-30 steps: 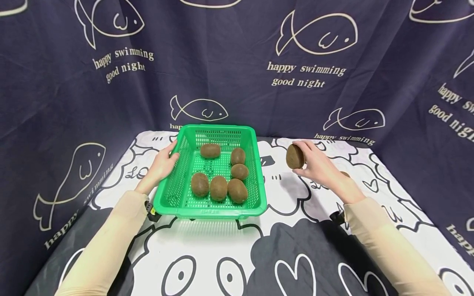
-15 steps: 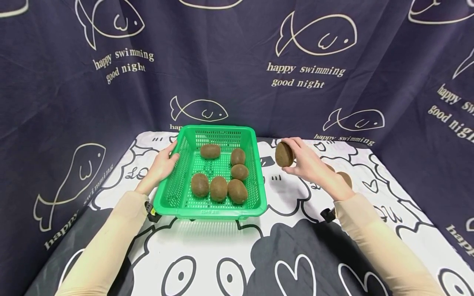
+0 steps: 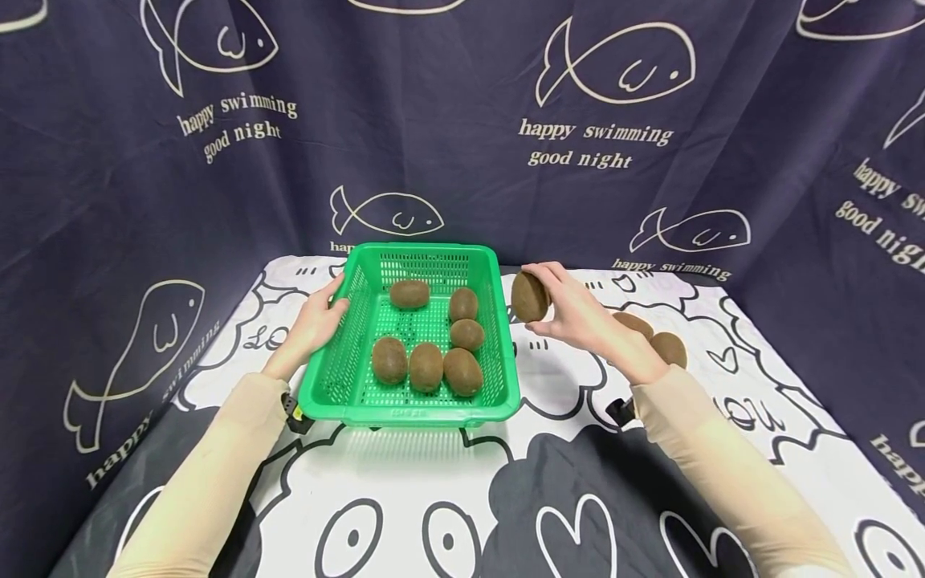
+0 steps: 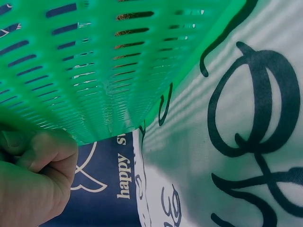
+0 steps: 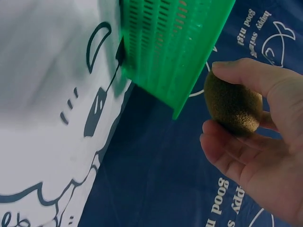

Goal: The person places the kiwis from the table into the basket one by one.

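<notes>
A green plastic basket [image 3: 408,413] with slotted walls stands on the table, several brown kiwis [image 3: 426,368] lying on its floor. My left hand [image 3: 319,317] grips the basket's left rim; in the left wrist view the fingers of that hand [image 4: 40,175] curl over the rim. Just right of the basket, my right hand [image 3: 571,313] holds one kiwi [image 3: 529,297] up above the table. The right wrist view shows this kiwi [image 5: 233,101] pinched between thumb and fingers, apart from the basket wall [image 5: 161,47].
Two more kiwis, one [image 3: 634,324] partly behind my right wrist and another [image 3: 670,350] beside it, lie on the patterned tablecloth [image 3: 390,498]. A dark blue fish-print curtain [image 3: 462,120] hangs behind the table and along both sides.
My right hand has moved left with the kiwi, closer to the basket's right rim. Two kiwis on the table show more now. The left hand and basket have stayed put.
</notes>
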`<act>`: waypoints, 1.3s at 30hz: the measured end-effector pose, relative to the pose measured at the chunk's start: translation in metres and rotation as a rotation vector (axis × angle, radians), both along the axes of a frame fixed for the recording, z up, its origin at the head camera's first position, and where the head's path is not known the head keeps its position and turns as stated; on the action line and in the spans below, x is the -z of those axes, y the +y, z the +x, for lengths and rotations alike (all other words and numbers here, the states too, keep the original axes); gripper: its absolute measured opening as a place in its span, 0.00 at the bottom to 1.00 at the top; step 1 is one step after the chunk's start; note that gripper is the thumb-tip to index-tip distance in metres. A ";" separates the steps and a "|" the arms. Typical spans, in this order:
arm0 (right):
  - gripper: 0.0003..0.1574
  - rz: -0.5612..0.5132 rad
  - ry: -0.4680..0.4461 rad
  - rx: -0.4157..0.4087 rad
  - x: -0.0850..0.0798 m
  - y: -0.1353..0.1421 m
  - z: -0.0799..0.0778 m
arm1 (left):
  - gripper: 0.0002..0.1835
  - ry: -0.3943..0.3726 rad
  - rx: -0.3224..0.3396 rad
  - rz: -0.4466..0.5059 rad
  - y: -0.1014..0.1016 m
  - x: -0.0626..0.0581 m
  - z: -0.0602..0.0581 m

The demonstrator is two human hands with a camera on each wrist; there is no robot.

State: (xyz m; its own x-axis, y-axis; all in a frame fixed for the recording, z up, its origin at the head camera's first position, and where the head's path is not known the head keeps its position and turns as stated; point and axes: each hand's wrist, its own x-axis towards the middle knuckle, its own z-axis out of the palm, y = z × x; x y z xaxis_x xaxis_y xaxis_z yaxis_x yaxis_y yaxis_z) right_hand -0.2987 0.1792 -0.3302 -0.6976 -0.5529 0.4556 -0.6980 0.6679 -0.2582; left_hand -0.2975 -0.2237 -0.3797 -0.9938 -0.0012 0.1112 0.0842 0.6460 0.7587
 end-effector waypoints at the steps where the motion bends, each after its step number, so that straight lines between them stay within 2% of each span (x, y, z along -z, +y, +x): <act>1: 0.51 -0.004 -0.003 -0.008 0.000 -0.002 0.000 | 0.32 0.001 0.002 0.002 0.000 0.000 0.000; 6: 0.50 -0.013 0.000 -0.054 0.000 -0.015 0.002 | 0.32 0.000 0.005 -0.001 0.000 0.000 0.000; 14: 0.50 -0.013 -0.027 -0.082 -0.002 -0.032 0.006 | 0.32 0.001 0.003 -0.001 -0.001 0.000 0.000; 28: 0.51 0.046 -0.029 -0.182 0.003 -0.063 0.009 | 0.32 0.001 0.005 0.004 -0.001 0.000 0.000; 39: 0.50 0.081 -0.013 -0.203 0.010 -0.075 0.014 | 0.32 -0.013 -0.005 -0.004 0.000 0.000 -0.001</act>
